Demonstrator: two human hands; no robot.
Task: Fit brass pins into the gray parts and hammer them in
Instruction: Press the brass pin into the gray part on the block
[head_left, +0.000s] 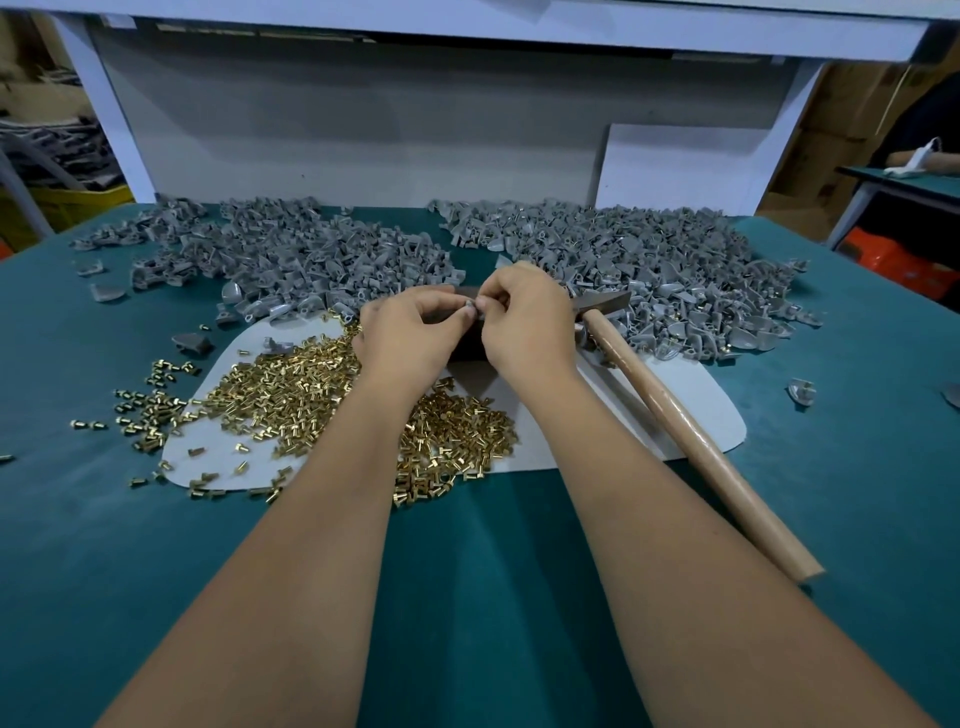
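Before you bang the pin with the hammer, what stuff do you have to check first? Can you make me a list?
1. Gray part held: ok, both hands pinch it, left hand, right hand.
2. Pin seated straight in the part: cannot tell, the fingers hide it.
3. Hammer within reach: ok, it lies on the table just right of the right hand.
4. A hand free for the hammer: not ok, both are busy.
5. Dark block under the hands to strike on: ok, it is there.
6. More brass pins: ok, a big pile.
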